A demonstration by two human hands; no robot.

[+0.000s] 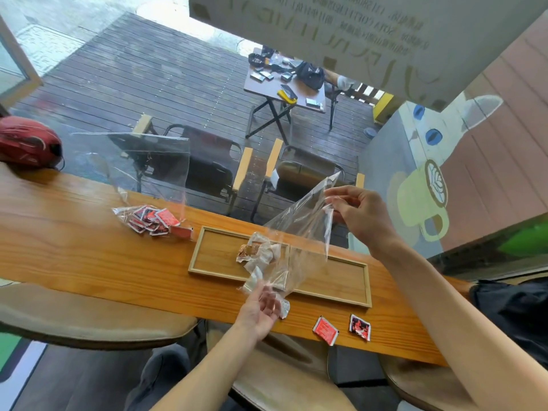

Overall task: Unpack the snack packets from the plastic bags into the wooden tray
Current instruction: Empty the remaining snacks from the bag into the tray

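Note:
A clear plastic bag point(299, 229) hangs tilted over the wooden tray point(335, 280). My right hand point(360, 213) pinches the bag's upper end, and my left hand point(262, 305) holds its lower mouth by the tray's front rim, with a pale packet point(284, 308) at the fingers. Several pale and brown snack packets point(256, 256) lie in the tray's left part, partly inside the bag. A second clear bag point(139, 173) stands at the left with several red packets point(154, 219) at its base. Two red packets point(325, 330) point(360, 327) lie loose on the counter point(74, 247).
A red helmet point(28, 143) rests on the counter's far left end. A window runs right behind the counter, with chairs and a table outside. Cushioned stools point(89, 318) sit below the counter's near edge. A dark bag point(513, 310) lies at the right.

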